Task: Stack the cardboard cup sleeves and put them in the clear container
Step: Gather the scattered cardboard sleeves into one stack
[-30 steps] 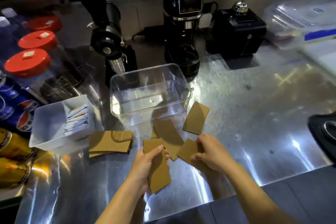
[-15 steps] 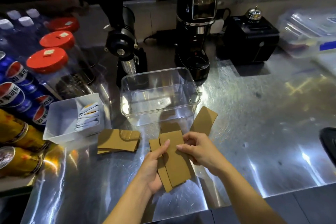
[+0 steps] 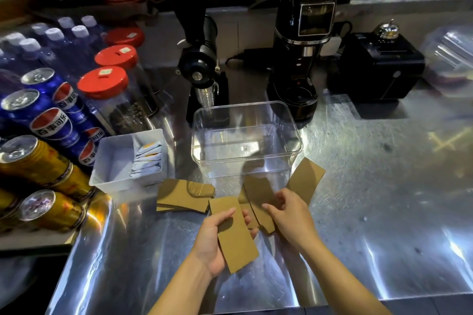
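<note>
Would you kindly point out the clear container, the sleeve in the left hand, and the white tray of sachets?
clear container [image 3: 297, 147], head view, right rim.
sleeve in the left hand [image 3: 236, 235], head view, middle of its flat face.
white tray of sachets [image 3: 115, 158], head view, bare floor left of the sachets.

Both forearms and hands [image 3: 212, 240] are bare, with no sleeves showing.
</note>
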The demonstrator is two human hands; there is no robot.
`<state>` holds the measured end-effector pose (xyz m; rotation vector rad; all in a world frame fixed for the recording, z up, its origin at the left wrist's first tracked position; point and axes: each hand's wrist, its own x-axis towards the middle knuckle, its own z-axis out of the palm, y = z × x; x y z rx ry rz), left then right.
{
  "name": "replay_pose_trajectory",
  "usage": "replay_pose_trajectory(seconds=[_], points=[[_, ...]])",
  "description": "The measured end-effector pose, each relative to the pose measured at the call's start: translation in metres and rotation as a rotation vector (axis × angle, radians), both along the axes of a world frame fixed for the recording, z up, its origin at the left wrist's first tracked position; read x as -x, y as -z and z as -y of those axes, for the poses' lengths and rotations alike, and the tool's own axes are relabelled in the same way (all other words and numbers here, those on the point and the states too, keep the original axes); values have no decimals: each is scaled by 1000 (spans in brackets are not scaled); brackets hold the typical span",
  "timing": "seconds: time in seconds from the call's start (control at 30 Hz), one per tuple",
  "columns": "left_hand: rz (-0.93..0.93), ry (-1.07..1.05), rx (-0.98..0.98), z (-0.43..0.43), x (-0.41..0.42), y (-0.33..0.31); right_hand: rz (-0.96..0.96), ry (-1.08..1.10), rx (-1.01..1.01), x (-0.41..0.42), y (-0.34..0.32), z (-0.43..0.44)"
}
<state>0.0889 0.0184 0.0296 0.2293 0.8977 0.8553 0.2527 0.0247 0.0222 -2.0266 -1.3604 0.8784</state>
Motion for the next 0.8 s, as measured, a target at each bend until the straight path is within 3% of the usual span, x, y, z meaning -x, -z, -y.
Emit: replay_pose_trajectory(seconds=[0.2,0.37,0.63,0.73,0.8], points=[[23,-54,-41,-1,9,1,323,-19,168,10,10,0],[14,-57,-12,-3,12,6,311,-9,164,10,9,-2],[-10,-110,-20,-13,11,17,-302,79,-41,-2,6,3],[38,-101,-42,-16,8,17,-637,133,-60,2,3,8],[61,-83,-70,-17,5,16,-751,121,-50,9,4,10]])
